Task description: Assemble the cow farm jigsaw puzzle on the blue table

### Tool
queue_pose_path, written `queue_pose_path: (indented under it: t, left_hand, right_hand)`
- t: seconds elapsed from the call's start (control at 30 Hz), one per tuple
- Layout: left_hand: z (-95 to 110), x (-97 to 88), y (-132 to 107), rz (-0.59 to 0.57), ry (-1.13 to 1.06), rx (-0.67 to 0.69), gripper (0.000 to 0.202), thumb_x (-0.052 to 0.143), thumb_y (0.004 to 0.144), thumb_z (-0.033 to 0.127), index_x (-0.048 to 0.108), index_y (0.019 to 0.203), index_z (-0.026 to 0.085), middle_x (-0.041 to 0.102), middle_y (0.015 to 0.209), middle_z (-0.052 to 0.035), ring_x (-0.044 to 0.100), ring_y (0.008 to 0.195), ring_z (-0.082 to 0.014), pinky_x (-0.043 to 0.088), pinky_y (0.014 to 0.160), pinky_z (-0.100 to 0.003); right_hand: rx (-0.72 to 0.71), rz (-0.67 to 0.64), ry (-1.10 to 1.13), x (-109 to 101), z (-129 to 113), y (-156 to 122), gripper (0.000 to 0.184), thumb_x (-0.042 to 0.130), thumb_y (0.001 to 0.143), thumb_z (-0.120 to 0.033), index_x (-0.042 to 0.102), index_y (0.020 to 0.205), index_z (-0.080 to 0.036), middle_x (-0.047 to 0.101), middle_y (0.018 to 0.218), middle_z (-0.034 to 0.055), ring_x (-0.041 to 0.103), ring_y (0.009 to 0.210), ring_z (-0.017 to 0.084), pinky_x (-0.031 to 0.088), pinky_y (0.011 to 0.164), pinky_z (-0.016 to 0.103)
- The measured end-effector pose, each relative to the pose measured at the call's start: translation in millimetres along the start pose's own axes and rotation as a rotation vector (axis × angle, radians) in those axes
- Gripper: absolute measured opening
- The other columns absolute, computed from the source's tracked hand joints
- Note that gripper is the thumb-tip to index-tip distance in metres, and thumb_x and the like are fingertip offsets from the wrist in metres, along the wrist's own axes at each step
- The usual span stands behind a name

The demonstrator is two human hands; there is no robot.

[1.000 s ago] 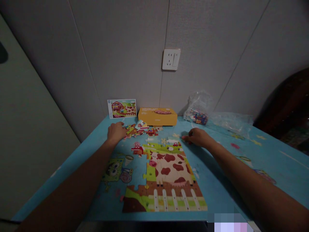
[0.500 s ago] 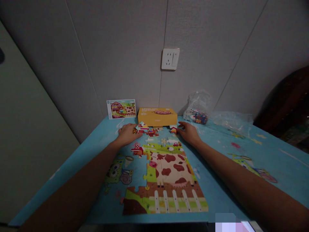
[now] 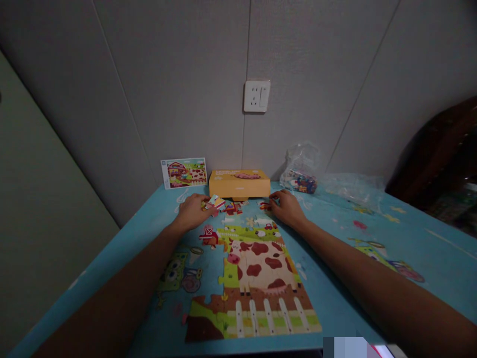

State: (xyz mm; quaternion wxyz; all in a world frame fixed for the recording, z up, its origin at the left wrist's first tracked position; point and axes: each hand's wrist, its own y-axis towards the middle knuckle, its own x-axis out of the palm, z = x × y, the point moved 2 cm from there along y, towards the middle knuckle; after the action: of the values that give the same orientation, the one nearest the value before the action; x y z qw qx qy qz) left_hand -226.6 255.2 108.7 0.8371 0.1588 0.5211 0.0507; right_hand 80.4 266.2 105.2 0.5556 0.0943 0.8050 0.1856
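1. Cow puzzle (image 3: 264,263) part-built, flat, toward 6 o'clock on tabletop (image 3: 137,223).
2. Left hand (image 3: 194,210), puzzle's 11 o'clock, curled at loose pieces (image 3: 215,202); can't tell if gripping.
3. Right hand (image 3: 286,205), 1 o'clock, fingertips by puzzle piece (image 3: 263,205); grip unclear.

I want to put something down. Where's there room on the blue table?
Right side: bare blue tabletop between the right forearm and the crumpled clear plastic. A smaller patch lies between the left forearm and the cow puzzle. It's crowded by the yellow box, where the left hand, right hand and loose pieces are.
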Motion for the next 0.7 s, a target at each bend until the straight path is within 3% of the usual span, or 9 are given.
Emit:
queue_pose_path:
  t: [0.3,0.4,0.5,0.6,0.7]
  left_hand:
    - [12,-6.3,-1,0.086,-0.028,0.031,0.02,0.06,0.081,0.035,0.072,0.087,0.019,0.07,0.103,-0.0077,0.059,0.103,-0.027,0.044,0.095,-0.038]
    - [21,-9.7,-5,0.12,-0.063,0.06,0.021,0.059,0.082,0.035,0.072,0.09,0.019,0.07,0.093,-0.0066,0.06,0.097,-0.0251,0.046,0.091,-0.035]
    - [32,-8.6,-10,0.137,-0.231,0.1,0.025,0.061,0.081,0.039,0.072,0.09,0.018,0.069,0.088,-0.0055,0.063,0.085,-0.0206,0.049,0.083,-0.031]
    - [46,-3.2,-18,0.069,-0.505,0.152,0.029,0.063,0.08,0.042,0.072,0.09,0.017,0.069,0.083,-0.0051,0.064,0.077,-0.0185,0.051,0.076,-0.03]
    - [60,1.4,-27,-0.036,-0.62,0.227,0.032,0.062,0.082,0.041,0.072,0.102,0.018,0.072,0.085,-0.0047,0.065,0.078,-0.0184,0.052,0.076,-0.029]
  right_hand:
    - [-0.134,0.038,0.056,-9,-16,-6,0.019,0.054,0.085,-0.017,0.071,0.092,-0.014,0.069,0.089,0.0095,0.06,0.084,0.02,0.042,0.077,0.028]
    - [-0.211,0.033,0.109,-16,-26,-12,0.018,0.053,0.088,-0.019,0.07,0.093,-0.014,0.069,0.088,0.0077,0.06,0.082,0.018,0.042,0.077,0.028]
    - [-0.308,-0.017,0.296,-22,-42,-23,0.023,0.054,0.09,-0.028,0.067,0.104,-0.015,0.069,0.086,0.006,0.059,0.074,0.016,0.043,0.072,0.028]
    - [-0.368,-0.162,0.585,-19,-58,-36,0.034,0.058,0.089,-0.037,0.061,0.117,-0.017,0.066,0.082,0.0024,0.055,0.065,0.014,0.042,0.063,0.026]
    - [-0.344,-0.287,0.823,-10,-65,-44,0.03,0.059,0.088,-0.042,0.061,0.104,-0.017,0.059,0.072,-0.0014,0.048,0.058,0.011,0.037,0.054,0.024]
